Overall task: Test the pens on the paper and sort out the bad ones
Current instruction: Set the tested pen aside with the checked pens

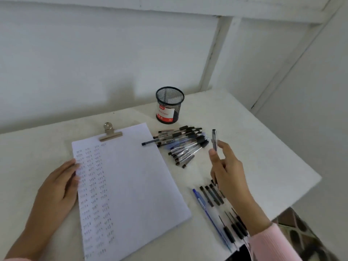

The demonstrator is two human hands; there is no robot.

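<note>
Centre: paper [131, 176], L hand [58, 187] flat on its L edge, fingers straight. Beyond it pen pile [185, 144]; nearer, pen row [212, 196]. R hand [227, 172] pinches held pen [214, 138], axis near upright; paper lies to its left, so prob. needs tilting down and across.

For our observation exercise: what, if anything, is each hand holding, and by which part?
The right grip pinches a pen partway down; its top sticks up, the rest is hidden. The left grip rests on the paper, holding nothing.
</note>
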